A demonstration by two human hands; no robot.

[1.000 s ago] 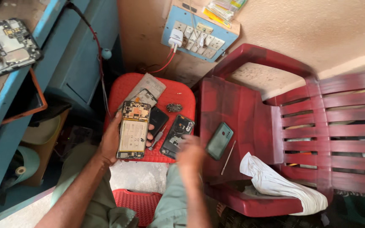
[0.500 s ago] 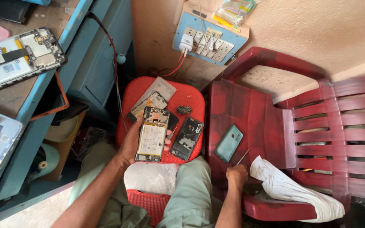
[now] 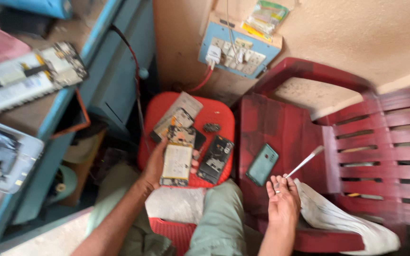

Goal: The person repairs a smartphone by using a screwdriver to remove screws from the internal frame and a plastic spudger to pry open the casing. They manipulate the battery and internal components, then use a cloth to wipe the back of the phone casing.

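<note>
the left hand (image 3: pixel 160 163) cradles an opened phone (image 3: pixel 177 161) face-up over the red stool (image 3: pixel 214 114), keeping its insides reachable, while the right hand (image 3: pixel 283 204) pinches slim metal tweezers (image 3: pixel 304 162) at the fingertips above the red chair (image 3: pixel 271 123).

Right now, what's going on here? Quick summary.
A seated person is working on opened phones over a red stool. The left hand holds an opened phone with its back off, battery showing. The right hand pinches a thin metal tool above the red plastic chair. A second opened phone lies on the stool; a teal phone and a white cloth rest on the chair seat.
</note>
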